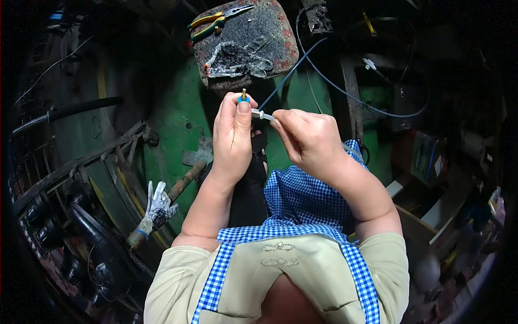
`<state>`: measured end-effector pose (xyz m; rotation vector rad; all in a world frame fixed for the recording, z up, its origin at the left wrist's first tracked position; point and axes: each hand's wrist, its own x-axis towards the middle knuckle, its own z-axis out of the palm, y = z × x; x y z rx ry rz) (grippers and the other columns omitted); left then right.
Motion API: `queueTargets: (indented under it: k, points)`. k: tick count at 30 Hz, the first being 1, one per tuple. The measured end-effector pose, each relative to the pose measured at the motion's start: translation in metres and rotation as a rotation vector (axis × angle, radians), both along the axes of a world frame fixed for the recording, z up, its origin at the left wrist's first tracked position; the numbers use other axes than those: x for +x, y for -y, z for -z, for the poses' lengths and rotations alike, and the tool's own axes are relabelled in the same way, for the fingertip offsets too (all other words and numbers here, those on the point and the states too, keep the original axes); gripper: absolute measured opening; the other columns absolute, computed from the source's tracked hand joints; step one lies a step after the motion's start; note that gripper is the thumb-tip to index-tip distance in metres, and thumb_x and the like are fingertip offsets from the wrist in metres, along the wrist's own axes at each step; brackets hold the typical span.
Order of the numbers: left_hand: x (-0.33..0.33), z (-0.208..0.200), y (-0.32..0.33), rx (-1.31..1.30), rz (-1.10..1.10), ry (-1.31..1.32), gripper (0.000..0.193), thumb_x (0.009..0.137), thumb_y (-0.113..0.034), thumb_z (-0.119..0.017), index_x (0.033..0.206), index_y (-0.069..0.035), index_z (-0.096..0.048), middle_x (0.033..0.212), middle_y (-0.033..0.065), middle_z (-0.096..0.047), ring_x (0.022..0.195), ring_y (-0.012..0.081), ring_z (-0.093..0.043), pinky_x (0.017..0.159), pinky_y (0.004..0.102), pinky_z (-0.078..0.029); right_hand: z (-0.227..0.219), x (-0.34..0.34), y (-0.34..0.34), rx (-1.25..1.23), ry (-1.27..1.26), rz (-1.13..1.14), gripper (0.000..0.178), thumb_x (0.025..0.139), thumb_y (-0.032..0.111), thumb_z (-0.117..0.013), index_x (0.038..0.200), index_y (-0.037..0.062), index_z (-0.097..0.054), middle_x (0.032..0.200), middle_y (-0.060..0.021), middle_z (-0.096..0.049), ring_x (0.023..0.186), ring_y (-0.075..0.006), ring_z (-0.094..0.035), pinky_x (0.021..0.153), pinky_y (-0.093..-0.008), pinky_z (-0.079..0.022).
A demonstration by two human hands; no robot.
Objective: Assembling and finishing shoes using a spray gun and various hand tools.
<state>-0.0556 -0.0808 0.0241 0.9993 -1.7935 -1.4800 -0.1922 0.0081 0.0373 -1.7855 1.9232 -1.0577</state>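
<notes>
Both hands meet in front of me, just below the near edge of a stool. My left hand (pixel 233 141) is closed, with its thumb pressed on a small fitting with a blue collar (pixel 243 100); a brass tip points up from it. A silver connector (pixel 257 114) sticks out to the right of that thumb. From the connector a short whitish tube (pixel 268 117) leads to my right hand (pixel 310 136), whose thumb and forefinger pinch its end. A thin grey-blue hose (pixel 287 77) slopes down to the fingers of my left hand; its end is hidden there.
On the worn stool (pixel 278 32) lie pliers (pixel 221 21) with yellow-green handles and a grimy crumpled glove (pixel 237 60). Lower left, another dirty glove (pixel 157 208) hangs on a wooden handle (pixel 186 180). Hose loops spread at right, near an open box (pixel 418 224).
</notes>
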Motion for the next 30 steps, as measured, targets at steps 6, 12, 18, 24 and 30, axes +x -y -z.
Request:
queueTargets:
  k: [6, 12, 18, 24, 30]
  points:
    - [0.002, -0.002, 0.001, 0.096, 0.022, -0.016, 0.03, 0.103, -0.028, -0.039, 0.091, -0.003, -0.051, 0.07, -0.0002, -0.045, 0.063, 0.0069, -0.039, 0.056, 0.0245, -0.033, -0.001, -0.001, 0.006, -0.003, 0.063, -0.031, 0.008, 0.082, 0.003, -0.066, 0.089, 0.0012, -0.062, 0.069, -0.0128, -0.061, 0.056, -0.0287, -0.06, 0.049, -0.0339, -0.046]
    - [0.003, 0.002, 0.004, 0.164, 0.031, 0.025, 0.036, 0.102, -0.04, -0.039, 0.094, -0.007, -0.052, 0.078, -0.0014, -0.047, 0.07, 0.0063, -0.041, 0.064, 0.0222, -0.034, 0.009, 0.002, 0.013, 0.001, 0.077, -0.04, 0.005, 0.082, 0.003, -0.065, 0.085, 0.0019, -0.062, 0.068, -0.0129, -0.06, 0.055, -0.0288, -0.059, 0.048, -0.0347, -0.046]
    - [0.006, 0.011, 0.01, 0.136, -0.004, 0.041, 0.033, 0.102, -0.031, -0.039, 0.092, -0.003, -0.052, 0.07, 0.001, -0.049, 0.062, 0.0069, -0.043, 0.056, 0.0241, -0.037, 0.016, 0.007, 0.019, -0.011, 0.067, -0.03, 0.005, 0.082, 0.004, -0.066, 0.081, 0.003, -0.061, 0.064, -0.0125, -0.058, 0.054, -0.0291, -0.059, 0.048, -0.0359, -0.045]
    - [0.009, 0.037, 0.017, 0.112, -0.031, 0.057, 0.032, 0.102, -0.03, -0.04, 0.093, -0.003, -0.054, 0.074, 0.0031, -0.053, 0.064, 0.0099, -0.046, 0.059, 0.0252, -0.04, 0.029, 0.005, 0.033, 0.003, -0.051, -0.054, 0.012, 0.085, 0.014, -0.063, 0.078, 0.0053, -0.059, 0.062, -0.0122, -0.058, 0.056, -0.0313, -0.059, 0.05, -0.0388, -0.046]
    - [0.002, 0.044, 0.015, 0.378, -0.066, -0.112, 0.029, 0.102, -0.032, -0.041, 0.098, -0.007, -0.055, 0.083, -0.0007, -0.053, 0.071, 0.007, -0.046, 0.066, 0.0231, -0.041, 0.022, -0.006, 0.03, 0.055, -0.081, -0.009, 0.014, 0.088, 0.017, -0.06, 0.094, 0.0047, -0.063, 0.087, -0.0139, -0.064, 0.078, -0.0301, -0.063, 0.067, -0.0372, -0.05]
